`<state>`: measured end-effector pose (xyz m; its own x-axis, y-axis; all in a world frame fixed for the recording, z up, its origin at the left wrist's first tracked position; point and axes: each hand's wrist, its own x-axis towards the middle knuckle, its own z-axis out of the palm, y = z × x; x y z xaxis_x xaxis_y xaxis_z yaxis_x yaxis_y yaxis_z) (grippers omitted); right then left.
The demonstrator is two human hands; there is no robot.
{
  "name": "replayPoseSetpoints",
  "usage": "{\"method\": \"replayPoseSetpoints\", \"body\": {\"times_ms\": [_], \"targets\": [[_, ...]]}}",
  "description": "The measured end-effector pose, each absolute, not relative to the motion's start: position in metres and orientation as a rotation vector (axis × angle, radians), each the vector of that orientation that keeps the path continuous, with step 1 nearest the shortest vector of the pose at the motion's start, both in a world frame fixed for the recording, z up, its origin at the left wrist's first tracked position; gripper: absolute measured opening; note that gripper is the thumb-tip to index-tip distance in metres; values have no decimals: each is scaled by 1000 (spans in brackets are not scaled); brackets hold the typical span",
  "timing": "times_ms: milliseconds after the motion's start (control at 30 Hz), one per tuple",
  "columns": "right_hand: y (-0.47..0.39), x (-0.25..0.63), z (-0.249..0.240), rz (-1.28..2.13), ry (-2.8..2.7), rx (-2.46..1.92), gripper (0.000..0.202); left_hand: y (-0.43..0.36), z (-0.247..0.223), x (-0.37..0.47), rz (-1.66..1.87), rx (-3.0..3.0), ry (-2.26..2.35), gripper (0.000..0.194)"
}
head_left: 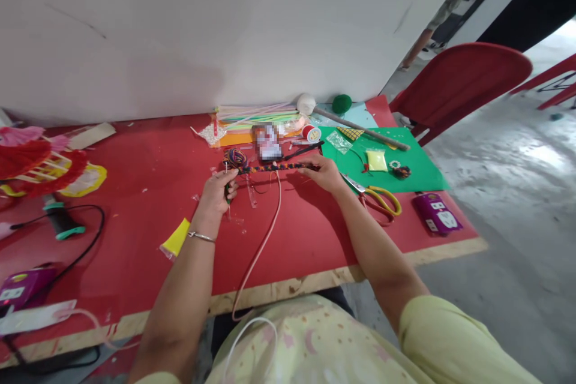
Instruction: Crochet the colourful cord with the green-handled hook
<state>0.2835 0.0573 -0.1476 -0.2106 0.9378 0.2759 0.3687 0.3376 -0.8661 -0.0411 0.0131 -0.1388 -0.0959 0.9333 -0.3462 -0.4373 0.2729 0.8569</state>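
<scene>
A narrow, dark multicoloured woven band [274, 167] is stretched level between my two hands above the red table. My left hand [219, 190] pinches its left end; a thin metal rod with something green by it also shows among these fingers, its kind unclear. My right hand [321, 172] grips the other end with its fingers closed. Just behind the band lie a ball of multicoloured yarn [236, 158] and a phone [269, 143] with its screen lit and blurred. A pink cable [272, 222] runs from the phone under the band toward my lap.
Scissors [375, 199] with yellow and red handles lie right of my right forearm. Behind are a thread spool [314, 135], pipe cleaners [256, 113], a stick [360, 127] and a green sheet [423, 162]. Purple boxes [436, 214], a glue gun [63, 219] and a red chair [468, 81] stand around.
</scene>
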Motion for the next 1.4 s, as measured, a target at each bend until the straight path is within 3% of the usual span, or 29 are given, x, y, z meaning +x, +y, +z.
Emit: {"method": "replayPoseSetpoints", "body": {"times_ms": [133,333,467,767,1000,1300,1400], "targets": [[55,278,-145,895,-1714,-1182,26,13,-138,-42,1275,578,1148,37],[52,283,-137,1459,-1305,-1139,39,13,-137,-44,1279,571,1155,35],[56,290,-134,1626,-1070,-1084,39,14,-137,-46,1291,559,1170,34],[62,294,-148,1371,-1129,-1060,36,15,-135,-57,1291,544,1206,34],[66,288,-154,891,-1318,-1080,11,16,-137,-58,1282,541,1231,36],[60,280,-150,1118,-1091,-1072,17,16,-137,-57,1269,537,1236,37],[61,279,-148,1158,-907,-1054,32,16,-139,-58,1266,532,1225,36]]}}
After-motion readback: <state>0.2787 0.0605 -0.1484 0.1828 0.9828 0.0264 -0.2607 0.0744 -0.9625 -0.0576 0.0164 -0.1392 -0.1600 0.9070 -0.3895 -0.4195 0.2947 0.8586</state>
